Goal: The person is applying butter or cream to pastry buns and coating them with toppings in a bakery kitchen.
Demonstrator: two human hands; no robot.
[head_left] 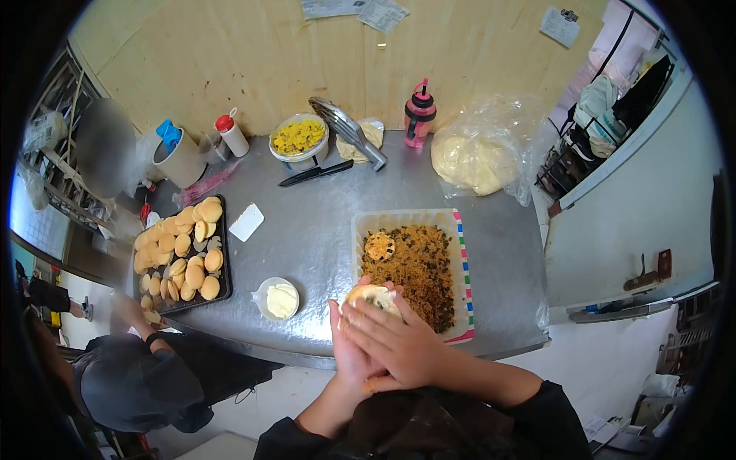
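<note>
A small round cake (pixel 373 294) with pale cream on it is cupped between my palms above the near left corner of a plastic tub. My left hand (pixel 349 349) supports the cake from below and the left side. My right hand (pixel 400 337) lies across its top, fingers together and partly covering it. Golden-brown floss with dark flecks (pixel 418 264) fills the tub (pixel 466 307), and a coated round cake (pixel 379 246) rests in it at the far left. A small white bowl of cream (pixel 279 300) stands left of my hands.
A black tray (pixel 225 268) of round cakes is at left, near a co-worker in black (pixel 146 376). Behind are a tub of yellow filling (pixel 299 138), a knife (pixel 316 173), a metal tool (pixel 349 132), a pink bottle (pixel 419 115) and bagged dough (pixel 479 161). A white scraper (pixel 246 222) lies mid-table.
</note>
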